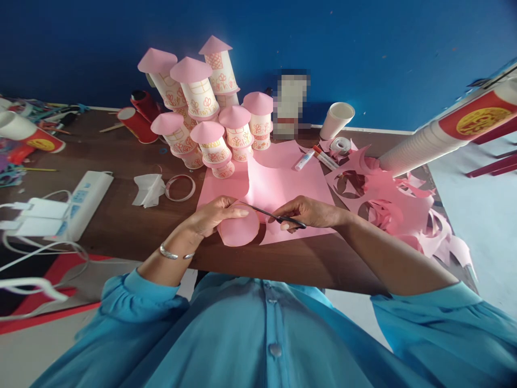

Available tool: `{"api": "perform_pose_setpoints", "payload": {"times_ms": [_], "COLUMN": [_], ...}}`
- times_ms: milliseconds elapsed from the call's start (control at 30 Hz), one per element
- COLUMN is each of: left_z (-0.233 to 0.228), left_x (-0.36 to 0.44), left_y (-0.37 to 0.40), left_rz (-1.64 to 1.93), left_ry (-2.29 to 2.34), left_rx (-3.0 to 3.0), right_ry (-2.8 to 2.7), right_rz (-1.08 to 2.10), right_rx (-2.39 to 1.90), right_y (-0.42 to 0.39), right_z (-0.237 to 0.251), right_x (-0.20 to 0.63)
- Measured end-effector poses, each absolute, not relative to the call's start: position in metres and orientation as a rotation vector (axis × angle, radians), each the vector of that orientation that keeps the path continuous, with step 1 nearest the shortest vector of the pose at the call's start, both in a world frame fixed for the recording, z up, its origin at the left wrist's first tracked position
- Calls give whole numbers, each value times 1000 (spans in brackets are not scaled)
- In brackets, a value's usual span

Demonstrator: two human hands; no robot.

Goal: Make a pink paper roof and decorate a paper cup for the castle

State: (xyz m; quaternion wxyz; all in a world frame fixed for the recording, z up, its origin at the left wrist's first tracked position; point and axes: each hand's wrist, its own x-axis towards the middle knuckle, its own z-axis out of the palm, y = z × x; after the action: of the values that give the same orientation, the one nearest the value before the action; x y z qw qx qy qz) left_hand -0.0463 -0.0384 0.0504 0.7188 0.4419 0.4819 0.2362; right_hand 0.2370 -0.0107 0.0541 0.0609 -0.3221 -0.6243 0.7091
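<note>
Scissors [274, 215] lying crosswise, tips toward pink circle [239, 229]

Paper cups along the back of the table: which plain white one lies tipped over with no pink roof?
The white cup right of the blurred patch, by the blue wall. It leans with its open mouth showing; the decorated cups stand stacked under pink cones.

We saw paper-cup towers [210, 113] with pink cone roofs at the far middle of the surface [133, 161], a white power strip [86, 200] at left, and pink paper scraps [399, 202] at right beside a cup stack [436, 137].
</note>
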Motion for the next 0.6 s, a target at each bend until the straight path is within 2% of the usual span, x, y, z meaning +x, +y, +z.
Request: {"api": "perform_pose_setpoints", "payload": {"times_ms": [600], "left_z": [53], "left_x": [-49], "left_y": [-36], "left_rz": [429], "left_ry": [1048], "left_rx": [1026], "right_ry": [-1917], "right_rz": [2144], "right_rx": [-929], "right_y": [-9], "right_z": [52], "right_x": [242]}}
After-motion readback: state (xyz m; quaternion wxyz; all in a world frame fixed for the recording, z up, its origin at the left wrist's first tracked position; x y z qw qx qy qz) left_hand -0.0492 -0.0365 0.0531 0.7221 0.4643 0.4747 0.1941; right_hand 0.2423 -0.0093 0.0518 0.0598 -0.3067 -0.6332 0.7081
